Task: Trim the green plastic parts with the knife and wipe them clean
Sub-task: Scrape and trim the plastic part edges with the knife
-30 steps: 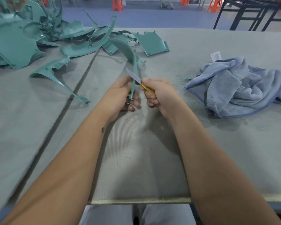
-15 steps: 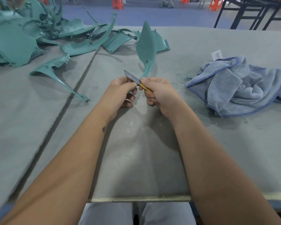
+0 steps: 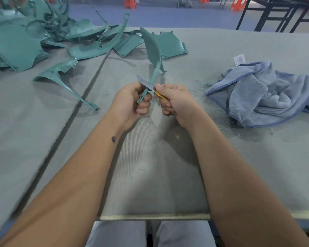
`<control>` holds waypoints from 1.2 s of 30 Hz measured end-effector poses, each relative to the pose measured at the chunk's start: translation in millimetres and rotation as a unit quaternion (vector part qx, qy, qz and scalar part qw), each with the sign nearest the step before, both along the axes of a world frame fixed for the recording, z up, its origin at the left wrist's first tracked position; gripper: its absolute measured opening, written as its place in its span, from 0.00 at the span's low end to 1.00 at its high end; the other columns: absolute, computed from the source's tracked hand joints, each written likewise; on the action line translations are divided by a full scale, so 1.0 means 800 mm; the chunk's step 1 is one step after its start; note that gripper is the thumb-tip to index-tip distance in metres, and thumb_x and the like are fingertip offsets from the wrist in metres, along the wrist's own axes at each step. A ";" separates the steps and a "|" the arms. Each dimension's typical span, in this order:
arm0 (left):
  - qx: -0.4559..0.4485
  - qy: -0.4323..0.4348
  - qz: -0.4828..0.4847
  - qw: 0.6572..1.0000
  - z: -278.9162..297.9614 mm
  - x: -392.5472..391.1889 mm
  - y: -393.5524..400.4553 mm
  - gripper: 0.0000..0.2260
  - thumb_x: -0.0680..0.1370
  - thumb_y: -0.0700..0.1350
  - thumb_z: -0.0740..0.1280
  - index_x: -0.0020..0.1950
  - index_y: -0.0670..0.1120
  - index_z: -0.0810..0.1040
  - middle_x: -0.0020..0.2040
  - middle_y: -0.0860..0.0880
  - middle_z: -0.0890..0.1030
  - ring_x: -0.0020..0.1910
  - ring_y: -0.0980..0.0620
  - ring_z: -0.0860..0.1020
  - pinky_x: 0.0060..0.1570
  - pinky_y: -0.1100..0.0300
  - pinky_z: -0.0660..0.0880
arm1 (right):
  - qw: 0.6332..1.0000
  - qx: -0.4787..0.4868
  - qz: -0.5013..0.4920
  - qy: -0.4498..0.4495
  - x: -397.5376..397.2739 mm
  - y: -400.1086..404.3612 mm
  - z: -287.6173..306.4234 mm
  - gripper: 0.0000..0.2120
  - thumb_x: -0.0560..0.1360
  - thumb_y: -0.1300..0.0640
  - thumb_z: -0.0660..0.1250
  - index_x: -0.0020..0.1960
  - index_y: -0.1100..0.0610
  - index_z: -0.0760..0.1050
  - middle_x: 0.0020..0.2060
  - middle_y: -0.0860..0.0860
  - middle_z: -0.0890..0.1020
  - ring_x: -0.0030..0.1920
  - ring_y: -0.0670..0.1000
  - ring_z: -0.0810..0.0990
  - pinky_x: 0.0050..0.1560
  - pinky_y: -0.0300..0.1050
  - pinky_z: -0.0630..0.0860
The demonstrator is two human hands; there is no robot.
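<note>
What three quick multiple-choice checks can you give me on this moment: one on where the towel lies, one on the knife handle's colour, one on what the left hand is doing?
1. The blue towel lies:
A. right of the hands
B. on the parts pile
C. in the lap

2. The knife handle is:
A. red
B. yellow
C. black

3. The left hand is:
A. flat on the table
B. gripping the curved green part
C. holding the towel

Answers:
1 A, it sits crumpled on the table's right side.
2 B, yellow shows in the right hand.
3 B, fingers close around the part's narrow end.

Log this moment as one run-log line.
step: trimming | left hand: holds green part | right hand: knife on part edge | towel: unused
</note>
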State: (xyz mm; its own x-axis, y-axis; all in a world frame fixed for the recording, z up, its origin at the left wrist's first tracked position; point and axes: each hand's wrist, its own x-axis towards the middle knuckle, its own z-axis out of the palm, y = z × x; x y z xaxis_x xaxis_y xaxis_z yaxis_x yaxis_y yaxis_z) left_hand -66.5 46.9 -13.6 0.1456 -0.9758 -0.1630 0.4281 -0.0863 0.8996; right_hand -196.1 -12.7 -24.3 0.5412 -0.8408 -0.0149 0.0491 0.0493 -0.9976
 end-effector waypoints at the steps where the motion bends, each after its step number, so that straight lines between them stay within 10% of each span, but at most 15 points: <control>1: 0.000 -0.001 -0.010 1.000 0.000 0.000 0.000 0.12 0.81 0.46 0.50 0.43 0.45 0.69 0.29 0.51 0.66 0.23 0.57 0.60 0.20 0.68 0.55 | 1.000 -0.002 -0.001 0.003 0.000 0.000 0.000 0.17 0.82 0.56 0.60 0.36 0.59 0.72 0.19 0.47 0.64 0.20 0.45 0.58 0.26 0.41 0.57; 10: -0.045 -0.227 -0.004 0.973 -0.013 -0.006 0.000 0.06 0.79 0.39 0.65 0.45 0.47 0.70 0.27 0.55 0.65 0.23 0.59 0.61 0.21 0.67 0.59 | 1.000 -0.001 0.007 -0.010 0.003 -0.002 -0.004 0.20 0.82 0.57 0.59 0.31 0.54 0.72 0.18 0.46 0.64 0.19 0.44 0.58 0.22 0.37 0.57; 23: -0.065 -0.220 -0.056 0.972 -0.012 -0.004 0.009 0.17 0.79 0.36 0.65 0.37 0.49 0.61 0.27 0.54 0.61 0.24 0.57 0.58 0.21 0.65 0.57 | 0.972 0.099 -0.151 -0.152 -0.001 -0.014 -0.004 0.14 0.83 0.56 0.58 0.39 0.58 0.69 0.19 0.46 0.62 0.19 0.44 0.58 0.25 0.38 0.60; 29: -0.061 -0.017 -0.040 0.997 -0.007 -0.006 0.010 0.09 0.66 0.35 0.55 0.44 0.43 0.66 0.30 0.50 0.65 0.25 0.55 0.63 0.24 0.65 0.59 | 0.986 0.073 -0.054 -0.143 -0.003 -0.007 -0.002 0.14 0.80 0.55 0.63 0.36 0.56 0.71 0.22 0.50 0.65 0.22 0.47 0.58 0.29 0.42 0.56; 36: -0.072 -0.160 -0.040 0.984 -0.005 0.004 0.009 0.12 0.78 0.35 0.58 0.57 0.48 0.74 0.38 0.49 0.77 0.31 0.52 0.74 0.30 0.61 0.71 | 0.998 0.000 0.022 -0.062 -0.003 -0.002 -0.004 0.16 0.79 0.54 0.64 0.34 0.56 0.74 0.19 0.48 0.66 0.19 0.46 0.59 0.28 0.43 0.54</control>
